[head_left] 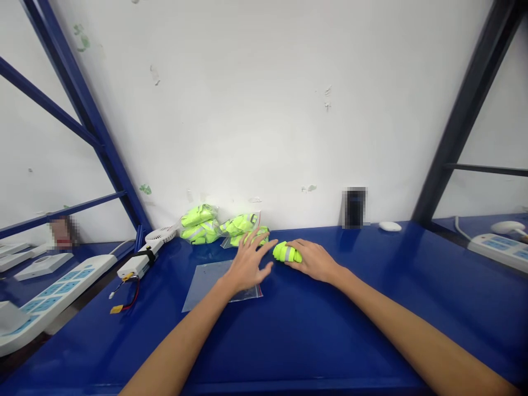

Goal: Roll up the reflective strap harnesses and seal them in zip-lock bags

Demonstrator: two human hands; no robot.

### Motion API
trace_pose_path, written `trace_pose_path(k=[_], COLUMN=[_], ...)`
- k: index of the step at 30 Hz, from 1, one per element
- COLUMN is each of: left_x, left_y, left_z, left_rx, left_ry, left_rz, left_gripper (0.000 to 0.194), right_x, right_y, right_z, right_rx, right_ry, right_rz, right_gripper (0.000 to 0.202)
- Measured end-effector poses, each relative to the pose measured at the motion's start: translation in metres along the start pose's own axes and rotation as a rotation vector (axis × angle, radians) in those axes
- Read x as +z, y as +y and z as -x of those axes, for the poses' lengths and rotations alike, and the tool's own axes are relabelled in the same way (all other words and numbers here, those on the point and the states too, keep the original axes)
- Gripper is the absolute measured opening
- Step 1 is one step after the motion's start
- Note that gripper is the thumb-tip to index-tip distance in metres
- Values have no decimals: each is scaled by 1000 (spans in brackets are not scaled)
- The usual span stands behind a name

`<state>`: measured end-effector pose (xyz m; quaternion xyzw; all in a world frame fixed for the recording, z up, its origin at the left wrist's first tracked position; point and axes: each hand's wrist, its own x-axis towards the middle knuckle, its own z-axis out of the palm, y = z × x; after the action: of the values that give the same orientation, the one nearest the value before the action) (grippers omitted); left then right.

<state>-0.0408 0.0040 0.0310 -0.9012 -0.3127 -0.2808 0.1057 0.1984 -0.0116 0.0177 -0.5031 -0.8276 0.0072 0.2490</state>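
A small rolled bundle of neon yellow cloth with a grey stripe (287,252) lies on the blue table. My right hand (313,260) is closed round its right end. Left of the bundle, my left hand (249,263) hovers with its fingers spread and nothing in them. Beneath and beside that hand lies a flat clear zip bag (206,280), partly hidden by it. Behind are bagged neon yellow bundles, one stack at the left (200,224) and another (240,224) just beyond my left hand, which covers part of it.
At the left are a white fan (160,235), a white box with a black strap and wires (138,264), and a long power strip (58,294). A blurred dark object (355,208) and a white oval item (390,226) sit near the wall.
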Motion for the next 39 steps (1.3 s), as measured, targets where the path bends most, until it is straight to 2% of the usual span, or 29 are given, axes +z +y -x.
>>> trace_pose_path(k=[2, 4, 7, 10, 13, 16, 18, 22, 29, 32, 36, 39], left_x=[5, 10, 13, 13, 13, 14, 14, 15, 11, 7, 10, 16], left_y=[12, 17, 17, 12, 8, 6, 4, -1, -1, 3, 9, 10], left_z=[7, 10, 7, 5, 5, 5, 4, 5, 3, 1, 0, 1], left_rx=[35, 32, 30, 41, 50, 43, 64, 180, 287, 293, 378, 403], left_ry=[-67, -65, -8, -11, -4, 2, -4, 7, 98, 173, 191, 230], left_rz=[53, 111, 183, 183, 140, 91, 48, -89, -244, -257, -206, -184], left_gripper=[77, 86, 76, 63, 54, 46, 40, 36, 39, 42, 43, 39], right_x=[-1, -2, -4, -6, -8, -9, -8, 2, 5, 0, -3, -1], right_y=[-13, -26, -40, -45, -44, -43, -43, -40, -35, -36, -34, -27], right_z=[2, 3, 5, 6, 9, 13, 15, 16, 13, 12, 12, 13], right_rx=[-29, -21, 11, -15, -72, -73, -75, -134, -180, -161, -219, -241], right_ry=[19, 32, 42, 74, 93, 56, 50, 104, 121, 72, 13, 35], right_rz=[-81, -182, -305, -397, -482, -507, -482, -409, -400, -434, -474, -402], right_gripper=[44, 39, 35, 38, 41, 75, 83, 65, 65, 66, 56, 66])
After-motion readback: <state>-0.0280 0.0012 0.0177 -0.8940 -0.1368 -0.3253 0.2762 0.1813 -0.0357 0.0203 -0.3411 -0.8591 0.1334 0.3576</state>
